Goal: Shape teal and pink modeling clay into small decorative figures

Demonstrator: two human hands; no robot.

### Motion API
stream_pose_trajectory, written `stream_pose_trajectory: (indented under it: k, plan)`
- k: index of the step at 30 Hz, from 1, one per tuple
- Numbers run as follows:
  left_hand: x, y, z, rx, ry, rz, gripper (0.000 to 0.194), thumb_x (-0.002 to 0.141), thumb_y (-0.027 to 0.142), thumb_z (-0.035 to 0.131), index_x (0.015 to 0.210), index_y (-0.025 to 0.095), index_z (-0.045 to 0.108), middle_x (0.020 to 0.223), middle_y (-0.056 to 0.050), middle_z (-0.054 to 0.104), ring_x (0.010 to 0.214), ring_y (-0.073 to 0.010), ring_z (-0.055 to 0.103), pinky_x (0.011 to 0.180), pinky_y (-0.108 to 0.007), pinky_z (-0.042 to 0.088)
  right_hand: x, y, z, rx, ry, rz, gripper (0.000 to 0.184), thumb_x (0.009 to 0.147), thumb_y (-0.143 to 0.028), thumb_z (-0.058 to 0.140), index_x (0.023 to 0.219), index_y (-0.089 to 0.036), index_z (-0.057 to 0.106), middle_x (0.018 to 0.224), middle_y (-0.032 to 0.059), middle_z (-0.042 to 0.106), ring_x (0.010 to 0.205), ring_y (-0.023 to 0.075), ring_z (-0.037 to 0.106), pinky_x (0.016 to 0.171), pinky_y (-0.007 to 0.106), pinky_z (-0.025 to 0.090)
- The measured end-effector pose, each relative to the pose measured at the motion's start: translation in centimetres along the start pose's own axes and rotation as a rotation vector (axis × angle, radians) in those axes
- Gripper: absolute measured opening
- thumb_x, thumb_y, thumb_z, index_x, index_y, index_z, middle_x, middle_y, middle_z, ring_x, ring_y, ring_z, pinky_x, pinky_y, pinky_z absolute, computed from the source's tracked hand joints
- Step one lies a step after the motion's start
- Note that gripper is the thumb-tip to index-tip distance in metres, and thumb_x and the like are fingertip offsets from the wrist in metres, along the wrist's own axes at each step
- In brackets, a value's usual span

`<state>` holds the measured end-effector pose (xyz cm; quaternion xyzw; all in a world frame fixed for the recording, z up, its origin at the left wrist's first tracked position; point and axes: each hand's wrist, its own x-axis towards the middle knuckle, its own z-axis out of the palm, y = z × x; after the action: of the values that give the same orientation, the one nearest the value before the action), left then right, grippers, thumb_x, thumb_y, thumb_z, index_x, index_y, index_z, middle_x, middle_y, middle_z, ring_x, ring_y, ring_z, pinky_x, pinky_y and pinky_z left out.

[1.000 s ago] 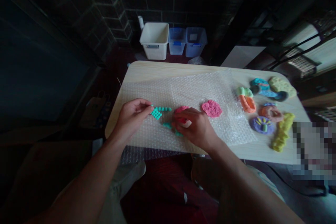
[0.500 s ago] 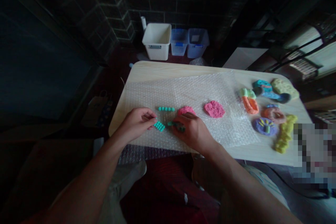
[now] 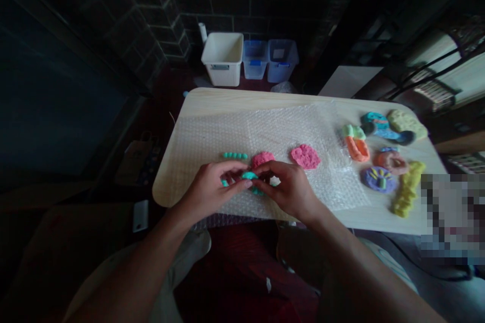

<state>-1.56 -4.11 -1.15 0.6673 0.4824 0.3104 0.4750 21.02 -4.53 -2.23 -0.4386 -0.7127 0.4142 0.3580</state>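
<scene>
My left hand (image 3: 211, 184) and my right hand (image 3: 291, 185) meet over the bubble wrap. Between their fingertips they pinch a small teal clay piece (image 3: 248, 175). More teal clay (image 3: 257, 191) shows under the fingers, partly hidden, so its shape is unclear. Just beyond my left hand lies a short row of teal clay balls (image 3: 235, 155). A pink, bumpy clay lump (image 3: 262, 159) sits right behind my fingertips, its near side covered by them. Farther right, a second pink clay lump (image 3: 305, 156) rests flat on the wrap.
Bubble wrap (image 3: 212, 133) covers much of the pale wooden table (image 3: 215, 96). Finished-looking clay shapes stand at the right, among them an orange and green one (image 3: 356, 148), a purple disc (image 3: 379, 179) and a yellow strip (image 3: 409, 189). Beyond the table are a white bin (image 3: 223, 60) and blue tubs (image 3: 282, 63).
My hands have come together from being apart; the right moved left and the left moved right. The teal clay block at my left fingertips is now mostly hidden. The view shifted slightly.
</scene>
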Motion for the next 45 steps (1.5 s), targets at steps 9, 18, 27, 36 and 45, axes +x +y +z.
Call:
stream_pose_trajectory:
  k: [9,18,27,36,45]
  plan:
    - [0.1,-0.2,0.4,-0.021,0.005,0.042,0.022,0.096,0.032,0.076,0.114,0.02,0.079,0.104,-0.006,0.083,0.092,-0.0199,0.079,0.08,-0.029,0.06,-0.4,0.4,0.2,0.112,0.028,-0.01,0.016,0.095,-0.026,0.077,0.107,-0.019,0.085,0.096,0.0067,0.084,0.077,0.0169,0.075,0.071,0.028,0.06]
    - [-0.2,0.2,0.9,0.116,0.007,0.135,0.013,0.095,0.018,0.067,0.104,0.018,0.077,0.093,-0.002,0.079,0.081,-0.0149,0.072,0.071,-0.024,0.053,-0.4,0.0,0.8,0.11,0.103,0.012,0.01,0.085,-0.02,0.075,0.092,-0.017,0.081,0.08,0.0038,0.079,0.066,0.0142,0.068,0.063,0.026,0.055]
    - [-0.1,0.7,1.1,0.06,-0.004,0.142,0.009,0.097,0.018,0.064,0.096,0.018,0.073,0.089,-0.001,0.075,0.081,-0.0145,0.069,0.069,-0.024,0.05,-0.6,0.4,1.3,0.24,0.115,0.095,0.013,0.087,-0.026,0.079,0.097,-0.018,0.08,0.087,0.0054,0.079,0.072,0.0159,0.068,0.066,0.028,0.055]
    - [-0.1,-0.1,1.2,-0.083,-0.021,0.041,0.011,0.098,0.028,0.071,0.102,0.019,0.072,0.096,-0.004,0.074,0.09,-0.0183,0.07,0.079,-0.03,0.054,-0.5,0.0,0.6,0.075,0.12,0.009,0.013,0.092,-0.027,0.077,0.098,-0.02,0.087,0.09,0.0066,0.086,0.074,0.0181,0.076,0.066,0.029,0.057]
    - [0.0,0.9,1.0,-0.221,-0.097,-0.007,0.01,0.096,0.026,0.067,0.092,0.017,0.07,0.086,-0.002,0.069,0.078,-0.0151,0.064,0.069,-0.026,0.05,-0.3,-0.6,0.5,-0.052,0.175,0.045,0.008,0.081,-0.021,0.072,0.085,-0.017,0.077,0.074,0.0035,0.076,0.06,0.0139,0.063,0.056,0.027,0.049]
